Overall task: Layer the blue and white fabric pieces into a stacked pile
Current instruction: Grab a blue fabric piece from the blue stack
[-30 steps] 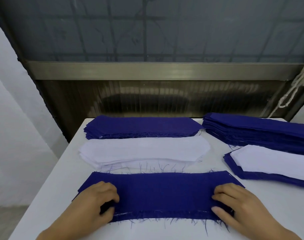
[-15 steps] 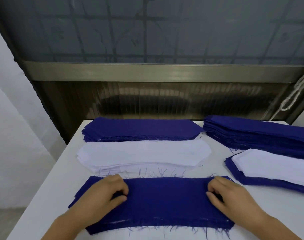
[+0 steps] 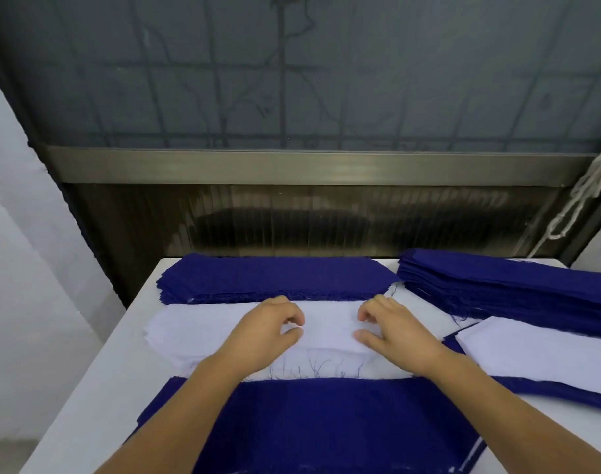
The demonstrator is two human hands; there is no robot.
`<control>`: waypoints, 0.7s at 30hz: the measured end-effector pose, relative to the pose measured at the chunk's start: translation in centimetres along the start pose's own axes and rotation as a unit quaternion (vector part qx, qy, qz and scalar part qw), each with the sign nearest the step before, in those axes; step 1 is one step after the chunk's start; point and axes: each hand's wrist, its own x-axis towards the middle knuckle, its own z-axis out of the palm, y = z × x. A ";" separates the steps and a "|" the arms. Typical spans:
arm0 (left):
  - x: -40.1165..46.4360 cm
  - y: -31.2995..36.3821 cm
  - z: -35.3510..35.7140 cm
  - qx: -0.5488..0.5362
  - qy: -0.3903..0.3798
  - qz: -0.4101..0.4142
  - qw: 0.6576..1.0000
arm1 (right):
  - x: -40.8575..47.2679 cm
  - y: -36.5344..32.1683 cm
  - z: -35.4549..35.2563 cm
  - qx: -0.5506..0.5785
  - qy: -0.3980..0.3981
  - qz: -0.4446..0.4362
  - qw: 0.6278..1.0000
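A blue fabric piece (image 3: 326,422) lies flat on the white table (image 3: 97,388) nearest to me, with frayed threads along its far edge. Just beyond it sits a pile of white fabric pieces (image 3: 196,330). My left hand (image 3: 268,330) and my right hand (image 3: 387,326) rest side by side on the middle of that white pile. The fingers and thumb of each hand are curled and pinch the top white piece. My forearms cross over the blue piece.
A stack of blue pieces (image 3: 275,278) lies behind the white pile. A taller blue stack (image 3: 514,289) sits at the back right, and a layered pile with a white piece on top (image 3: 538,357) lies in front of it. A white cord (image 3: 579,200) hangs at the right wall.
Both hands have left the ends of the near blue piece and moved forward and inward onto the white pile. The blue piece now lies flat, nearer to me in view.
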 end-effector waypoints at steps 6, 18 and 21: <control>2.1 -0.9 1.6 -0.080 -0.065 -0.042 0.994 | 1.7 1.0 0.6 0.022 -0.039 -0.015 0.999; 3.3 -1.2 1.9 -0.085 -0.085 -0.060 0.991 | 2.4 1.5 0.3 0.206 -0.069 0.032 0.976; 3.5 -1.1 2.0 -0.084 -0.085 -0.061 0.991 | 2.7 1.6 0.3 0.218 -0.083 0.048 0.971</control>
